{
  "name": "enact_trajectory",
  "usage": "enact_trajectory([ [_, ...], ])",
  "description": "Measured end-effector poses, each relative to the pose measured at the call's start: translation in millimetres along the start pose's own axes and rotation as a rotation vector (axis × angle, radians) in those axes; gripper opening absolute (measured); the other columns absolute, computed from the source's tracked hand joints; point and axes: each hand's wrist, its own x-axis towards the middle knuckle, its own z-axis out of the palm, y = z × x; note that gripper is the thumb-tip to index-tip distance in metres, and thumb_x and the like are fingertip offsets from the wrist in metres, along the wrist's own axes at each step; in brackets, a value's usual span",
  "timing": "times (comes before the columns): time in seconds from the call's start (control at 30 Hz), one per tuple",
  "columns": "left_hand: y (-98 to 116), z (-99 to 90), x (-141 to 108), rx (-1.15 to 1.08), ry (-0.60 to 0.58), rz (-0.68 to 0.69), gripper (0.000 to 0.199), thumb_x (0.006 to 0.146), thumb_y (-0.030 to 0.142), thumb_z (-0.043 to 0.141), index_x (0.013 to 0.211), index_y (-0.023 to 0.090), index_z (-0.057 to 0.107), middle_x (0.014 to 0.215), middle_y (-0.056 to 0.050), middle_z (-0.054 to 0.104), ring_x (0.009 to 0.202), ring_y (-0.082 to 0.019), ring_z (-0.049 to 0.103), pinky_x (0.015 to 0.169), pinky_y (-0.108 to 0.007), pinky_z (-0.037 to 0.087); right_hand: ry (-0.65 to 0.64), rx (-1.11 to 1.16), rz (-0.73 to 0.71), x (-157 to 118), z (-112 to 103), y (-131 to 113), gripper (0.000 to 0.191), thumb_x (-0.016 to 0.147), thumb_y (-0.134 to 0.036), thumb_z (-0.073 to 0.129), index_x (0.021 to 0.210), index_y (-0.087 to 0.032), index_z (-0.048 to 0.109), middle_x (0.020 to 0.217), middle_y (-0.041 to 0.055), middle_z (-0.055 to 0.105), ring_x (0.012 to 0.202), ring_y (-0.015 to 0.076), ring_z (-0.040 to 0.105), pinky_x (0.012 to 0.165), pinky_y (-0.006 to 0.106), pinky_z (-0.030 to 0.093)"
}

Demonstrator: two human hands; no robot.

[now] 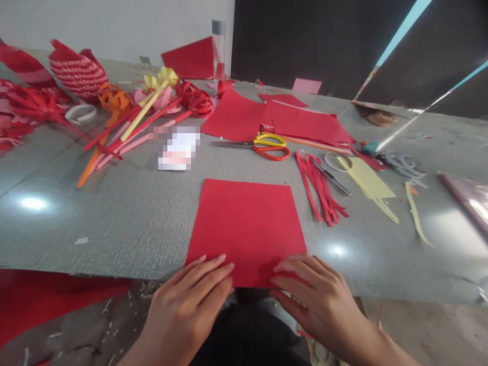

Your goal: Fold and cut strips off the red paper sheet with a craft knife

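Observation:
A red sheet of paper [247,229] lies flat, its near edge reaching the table's front edge. My left hand [190,300] is at the near left corner, fingers together on top and thumb along the edge. At the near right corner, my right hand [316,290] has bent fingers over the paper, with its thumb low by the edge. Both hands hold the sheet between them; what lies beneath the fingers is hidden. Beyond it, scissors [271,146] with one yellow and one red handle lie closed. Red paper strips [320,190] and a grey pen-like cutter [331,177] lie to the right.
Paper flowers [160,84] on rolled stems and a woven red piece [78,71] lie at the left. More red sheets [308,119] are stacked behind the scissors. A blurred white rectangle [179,148], a roll of tape [337,161] and yellow paper [368,178] also lie on the table [114,218].

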Motion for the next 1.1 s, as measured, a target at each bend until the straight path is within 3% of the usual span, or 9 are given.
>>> enact_trajectory([
  [0.2,6,1.8,-2,-0.06,0.017,-0.072,0.019,0.084,0.011,0.053,0.095,0.021,0.066,0.098,0.002,0.071,0.098,-0.017,0.064,0.089,-0.034,0.051,-0.014,0.055,0.059,-5,-1,-1,0.011,0.082,-0.015,0.058,0.085,-0.023,0.066,0.089,0.0013,0.067,0.084,0.0157,0.06,0.073,0.03,0.047],
  [0.37,1,10.0,9,-0.127,0.019,-0.231,0.009,0.085,0.017,0.055,0.085,0.021,0.063,0.097,0.0,0.069,0.097,-0.017,0.062,0.086,-0.035,0.049,-0.075,0.073,0.135,5,-4,6,0.012,0.086,-0.018,0.052,0.082,-0.022,0.063,0.094,0.0017,0.066,0.088,0.0164,0.058,0.075,0.032,0.044],
  [0.53,-5,8.4,25,-0.184,-0.06,-0.397,0.015,0.085,0.029,0.053,0.073,0.021,0.06,0.099,-0.002,0.064,0.092,-0.019,0.06,0.079,-0.035,0.048,-0.16,0.011,0.242,17,-8,17,0.015,0.088,-0.024,0.051,0.08,-0.023,0.063,0.109,0.0041,0.061,0.1,0.0209,0.055,0.082,0.039,0.043],
  [0.67,-7,5.1,32,-0.159,-0.122,-0.501,0.02,0.083,0.035,0.055,0.069,0.021,0.06,0.088,-0.001,0.062,0.081,-0.018,0.058,0.072,-0.033,0.045,-0.175,-0.017,0.294,22,-9,27,0.019,0.086,-0.035,0.055,0.073,-0.024,0.064,0.111,0.004,0.06,0.102,0.0238,0.053,0.084,0.043,0.043],
  [1.1,-8,2.9,42,-0.064,-0.276,-0.543,0.019,0.078,0.036,0.057,0.065,0.022,0.058,0.079,0.003,0.06,0.065,-0.014,0.055,0.057,-0.027,0.039,-0.197,-0.097,0.279,29,-11,34,0.021,0.08,-0.039,0.063,0.066,-0.024,0.066,0.102,0.0028,0.061,0.096,0.023,0.054,0.08,0.043,0.043],
])
